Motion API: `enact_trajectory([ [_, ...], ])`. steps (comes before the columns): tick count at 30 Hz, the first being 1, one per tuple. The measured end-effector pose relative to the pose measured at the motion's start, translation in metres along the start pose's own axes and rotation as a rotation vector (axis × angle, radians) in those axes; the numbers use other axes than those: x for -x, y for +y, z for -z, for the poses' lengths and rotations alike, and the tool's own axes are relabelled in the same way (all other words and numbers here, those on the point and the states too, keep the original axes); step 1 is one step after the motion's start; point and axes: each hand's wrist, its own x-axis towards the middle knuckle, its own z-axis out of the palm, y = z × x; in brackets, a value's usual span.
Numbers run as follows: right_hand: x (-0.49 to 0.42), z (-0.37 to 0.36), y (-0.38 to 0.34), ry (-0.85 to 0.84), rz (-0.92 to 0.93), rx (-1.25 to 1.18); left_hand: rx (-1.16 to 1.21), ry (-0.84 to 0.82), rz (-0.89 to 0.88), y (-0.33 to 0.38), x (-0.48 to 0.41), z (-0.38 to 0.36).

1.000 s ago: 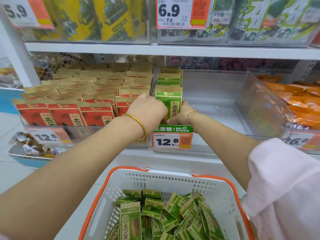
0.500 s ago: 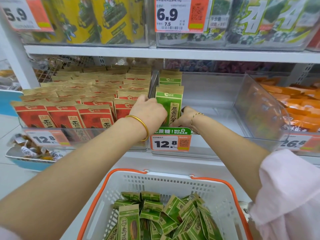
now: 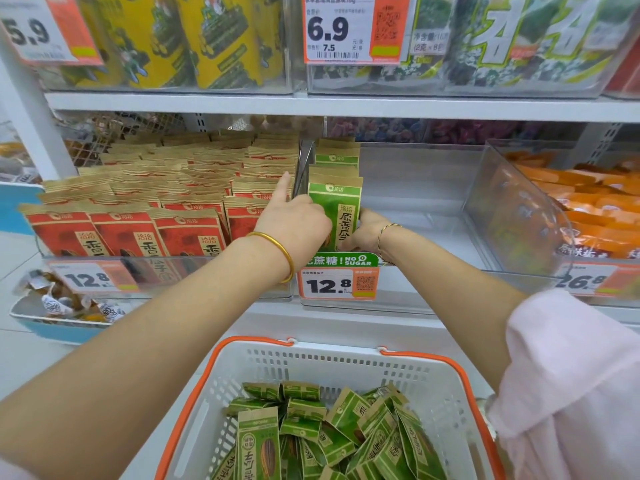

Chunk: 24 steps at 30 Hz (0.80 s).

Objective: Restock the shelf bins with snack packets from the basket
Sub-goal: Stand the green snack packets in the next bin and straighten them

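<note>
White shop shelf (image 3: 346, 106), clear bins in row. Green packet (image 3: 335, 207) upright at front-left of middle bin (image 3: 419, 188), left grip (image 3: 294, 225) and right grip (image 3: 364, 233) curled on its side edges. Red packets (image 3: 138, 233) left, orange packets (image 3: 588, 209) right. Below, basket (image 3: 346, 352) holds loose packets (image 3: 329, 438).

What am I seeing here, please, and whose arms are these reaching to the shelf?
This is one picture from a camera worn on a person's head, looking forward and down, so the two bare arms are that person's own. No machine is involved. The right hand grips the right edge of an upright green packet at the front of a clear bin. The left hand is at its left edge, forefinger raised; how it holds is hidden. Below stands a basket with more green packets. The bin to the left holds red packets.
</note>
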Motion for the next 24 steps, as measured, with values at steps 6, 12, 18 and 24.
enact_trajectory([
  [6, 0.007, 0.005, -0.001, -0.002, -0.056, 0.057, 0.004, 0.016, -0.012, -0.001, 0.002, -0.005],
  [12, 0.005, 0.007, 0.002, -0.009, -0.057, 0.134, 0.018, 0.049, -0.016, -0.001, 0.004, -0.005],
  [18, 0.009, 0.01, 0.0, -0.055, -0.101, 0.108, 0.056, 0.111, -0.031, 0.001, 0.01, -0.003],
  [24, 0.027, 0.027, -0.002, 0.058, -0.07, 0.101, 0.217, 0.528, -0.028, 0.006, 0.031, -0.007],
])
